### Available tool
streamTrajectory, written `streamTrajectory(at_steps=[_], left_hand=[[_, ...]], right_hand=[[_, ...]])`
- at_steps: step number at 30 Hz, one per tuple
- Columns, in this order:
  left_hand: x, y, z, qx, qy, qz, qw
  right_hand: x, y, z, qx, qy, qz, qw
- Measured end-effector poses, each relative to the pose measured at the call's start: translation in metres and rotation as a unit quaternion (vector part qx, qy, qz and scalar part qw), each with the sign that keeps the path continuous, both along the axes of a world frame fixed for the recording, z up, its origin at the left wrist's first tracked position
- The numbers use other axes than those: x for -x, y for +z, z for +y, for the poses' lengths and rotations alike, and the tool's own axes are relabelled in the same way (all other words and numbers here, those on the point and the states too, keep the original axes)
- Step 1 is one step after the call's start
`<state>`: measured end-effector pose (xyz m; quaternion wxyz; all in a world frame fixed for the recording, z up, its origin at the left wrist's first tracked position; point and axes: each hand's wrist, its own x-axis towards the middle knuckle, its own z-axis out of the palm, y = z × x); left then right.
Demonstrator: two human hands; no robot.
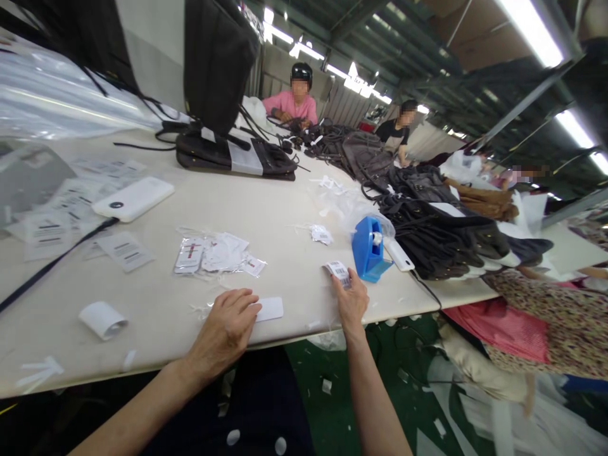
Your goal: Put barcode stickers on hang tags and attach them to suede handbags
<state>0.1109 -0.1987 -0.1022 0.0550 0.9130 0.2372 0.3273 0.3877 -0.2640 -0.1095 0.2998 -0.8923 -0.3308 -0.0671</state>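
Note:
My left hand (232, 322) is at the table's front edge, its fingers pressed together over one end of a blank white card (270, 308). The thumb is hidden. Between the thumb and fingers of my right hand (352, 303) is a small strip of barcode labels (337, 271), curling away from the fingertips. Just beyond that hand stands a blue tape dispenser (365, 250). A pile of white hang tags (223, 253) with strings lies past my left hand, and a smaller stack of barcode tags (321, 234) sits farther right.
A folded black garment (237, 155) lies at the back, with dark garments heaped (418, 215) on the right. White handheld devices (135, 198) trail cords. A curled paper roll (103, 320) and printed label sheets (124, 251) are on the left. Two people work across the table (190, 335).

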Motion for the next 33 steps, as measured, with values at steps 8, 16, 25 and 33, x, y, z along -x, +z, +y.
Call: streamTrajectory(at_steps=[8, 16, 25, 33], left_hand=[[-0.001, 0.004, 0.0, 0.028, -0.003, -0.004, 1.0], [-0.034, 0.038, -0.018, 0.479, 0.015, -0.147, 0.865], [-0.05, 0.049, -0.035, 0.741, -0.005, -0.324, 0.589], [-0.029, 0.062, -0.038, 0.717, -0.115, -0.18, 0.663]], right_hand=[[-0.006, 0.007, -0.001, -0.027, 0.011, -0.041, 0.999], [0.061, 0.032, -0.014, -0.186, 0.13, -0.153, 0.962], [0.137, 0.038, -0.046, -0.196, 0.309, -0.062, 0.928], [0.104, 0.067, -0.04, -0.121, 0.444, 0.156, 0.874]])
